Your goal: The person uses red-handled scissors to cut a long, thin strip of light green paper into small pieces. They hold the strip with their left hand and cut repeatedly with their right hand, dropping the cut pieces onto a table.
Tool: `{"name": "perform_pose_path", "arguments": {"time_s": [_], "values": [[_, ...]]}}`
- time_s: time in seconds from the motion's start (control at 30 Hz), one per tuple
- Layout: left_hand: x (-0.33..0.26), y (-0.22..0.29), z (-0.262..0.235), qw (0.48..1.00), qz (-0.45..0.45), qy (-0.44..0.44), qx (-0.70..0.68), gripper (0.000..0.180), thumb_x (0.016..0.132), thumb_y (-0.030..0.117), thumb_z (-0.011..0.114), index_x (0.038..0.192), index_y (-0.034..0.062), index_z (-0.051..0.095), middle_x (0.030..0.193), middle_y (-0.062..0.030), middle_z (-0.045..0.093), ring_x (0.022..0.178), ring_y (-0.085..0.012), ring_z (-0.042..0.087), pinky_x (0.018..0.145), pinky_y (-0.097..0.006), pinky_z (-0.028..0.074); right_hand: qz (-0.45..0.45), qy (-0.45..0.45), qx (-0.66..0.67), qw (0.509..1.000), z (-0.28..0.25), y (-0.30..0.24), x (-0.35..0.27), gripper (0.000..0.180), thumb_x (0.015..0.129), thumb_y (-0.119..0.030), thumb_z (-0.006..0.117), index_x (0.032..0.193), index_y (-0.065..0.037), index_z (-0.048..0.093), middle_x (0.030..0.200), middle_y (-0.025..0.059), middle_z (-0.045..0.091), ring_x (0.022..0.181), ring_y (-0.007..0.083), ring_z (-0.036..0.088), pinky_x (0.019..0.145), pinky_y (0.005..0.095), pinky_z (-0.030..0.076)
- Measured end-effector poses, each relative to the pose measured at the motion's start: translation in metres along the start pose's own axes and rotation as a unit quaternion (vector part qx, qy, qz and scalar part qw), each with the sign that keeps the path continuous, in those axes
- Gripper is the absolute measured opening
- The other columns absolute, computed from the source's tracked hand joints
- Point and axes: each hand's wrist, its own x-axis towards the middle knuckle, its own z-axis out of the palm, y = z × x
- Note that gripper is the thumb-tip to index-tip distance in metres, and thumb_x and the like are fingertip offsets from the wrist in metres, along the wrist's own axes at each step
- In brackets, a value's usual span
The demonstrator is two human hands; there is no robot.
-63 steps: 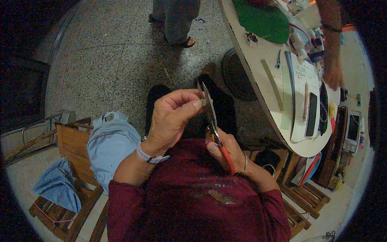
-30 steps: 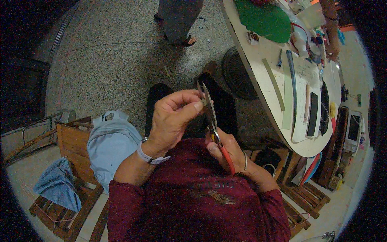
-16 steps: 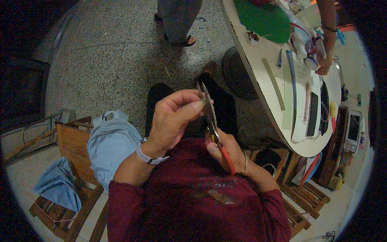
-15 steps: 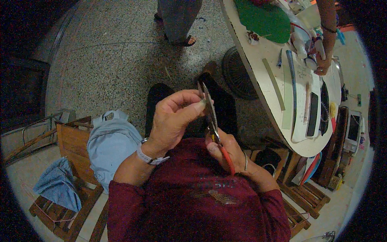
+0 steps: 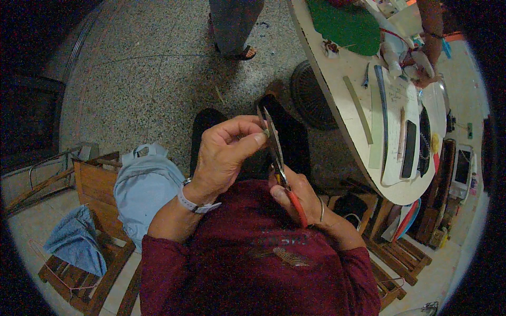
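My right hand (image 5: 298, 194) grips a pair of scissors (image 5: 276, 150) with red handles, its blades pointing away from me, a little apart at the tips. Beside the blades, my left hand (image 5: 221, 155) has thumb and forefinger pinched together. A tiny greenish piece (image 5: 266, 132) shows at those fingertips, against the blades; most of it is hidden, so its kind is unclear. Both hands are held above my lap, in front of my dark red shirt (image 5: 263, 253).
To the right stands a pale table (image 5: 348, 105) bearing a green sheet (image 5: 345, 26), fabric strips (image 5: 380, 100) and a dark phone (image 5: 408, 150). Another person's hand (image 5: 424, 79) works there. At left, a light blue backpack (image 5: 147, 189) rests on a wooden chair (image 5: 95, 184).
My hands and the scissors have barely shifted. At the table, the other person's hand has moved a little and a pale object there is tilted differently.
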Motion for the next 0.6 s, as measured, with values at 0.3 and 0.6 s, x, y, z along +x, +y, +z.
{"name": "perform_pose_path", "arguments": {"time_s": [0.3, 0.6], "values": [[-0.0001, 0.0026, 0.0002, 1.0, -0.014, -0.004, -0.017, 0.011, 0.086, 0.003, 0.058, 0.094, -0.0048, 0.058, 0.106, -0.0157, 0.059, 0.098, -0.0275, 0.062, 0.091, -0.043, 0.05, 0.006, 0.002, 0.017, 1.0, 0.0011, 0.0005, -0.0004, 0.029, 0.087, -0.028, 0.059, 0.09, -0.002, 0.048, 0.07, 0.0167, 0.057, 0.064, 0.0331, 0.06, 0.059, 0.0407, 0.046], [-0.0009, 0.0035, -0.0017, 0.997, -0.031, 0.005, -0.069, 0.015, 0.086, 0.003, 0.058, 0.099, -0.0046, 0.057, 0.106, -0.016, 0.059, 0.099, -0.0277, 0.062, 0.092, -0.045, 0.05, -0.003, 0.008, 0.016, 1.0, 0.0041, 0.0022, -0.0008, 0.027, 0.086, -0.025, 0.06, 0.09, -0.002, 0.048, 0.068, 0.0158, 0.057, 0.063, 0.0327, 0.061, 0.058, 0.0408, 0.047]]}}
